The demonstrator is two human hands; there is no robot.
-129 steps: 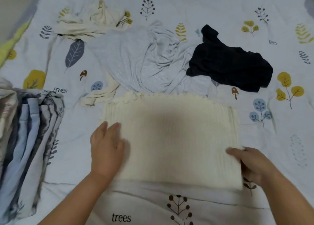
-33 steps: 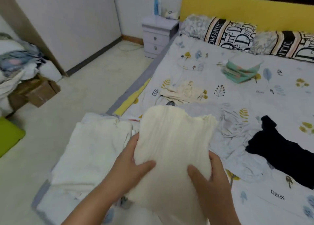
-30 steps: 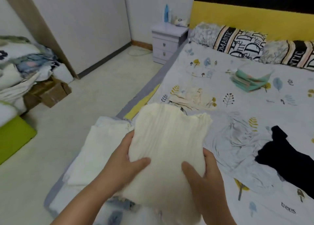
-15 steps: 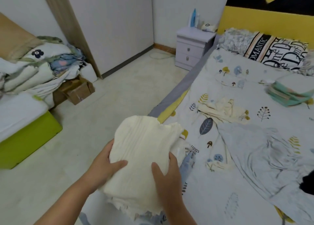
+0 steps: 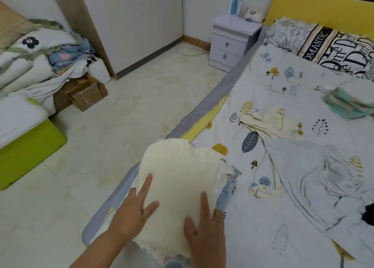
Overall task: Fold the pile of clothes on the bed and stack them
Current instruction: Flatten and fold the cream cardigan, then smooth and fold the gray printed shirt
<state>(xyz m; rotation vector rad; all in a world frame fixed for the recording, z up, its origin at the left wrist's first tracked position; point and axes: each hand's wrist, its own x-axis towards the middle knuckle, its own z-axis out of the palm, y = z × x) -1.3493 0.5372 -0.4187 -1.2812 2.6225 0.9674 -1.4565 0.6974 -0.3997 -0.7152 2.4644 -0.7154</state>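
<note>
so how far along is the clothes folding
Done: the cream top is folded and sits on the stack at the bed's edge. In hand: the left hand and right hand press it flat. Left: the cream garment, the grey garment and a dark one lie unfolded.

The striped pillow [image 5: 332, 47] at the bed's head reads "ROMANTIC" on its black band, with larger ornate letters beside it that cannot be read whole. The bedsheet [image 5: 287, 197] carries "trees", upside down.
</note>
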